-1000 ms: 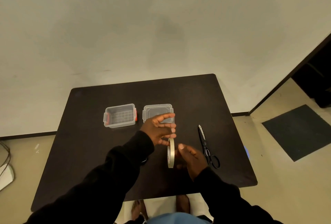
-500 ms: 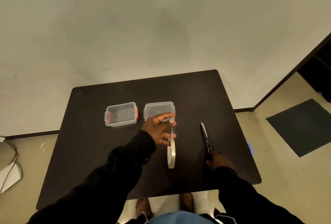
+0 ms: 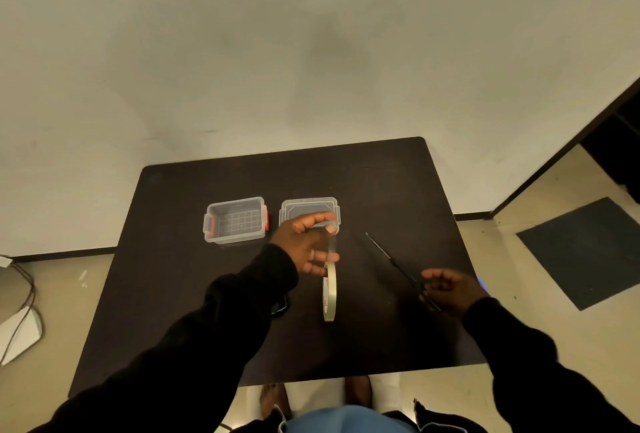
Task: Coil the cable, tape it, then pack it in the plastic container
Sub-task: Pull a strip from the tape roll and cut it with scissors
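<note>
Our right hand [image 3: 450, 290] has lifted the scissors [image 3: 398, 264], gripping their handles right of centre. Our left hand [image 3: 306, 247] pinches tape stretched from the roll [image 3: 329, 290]. Cable unseen; container [image 3: 235, 219] upper left, empty.

Black long sleeves [image 3: 194, 346] both arms, blue garment [image 3: 346, 420] at waist, feet bare
</note>
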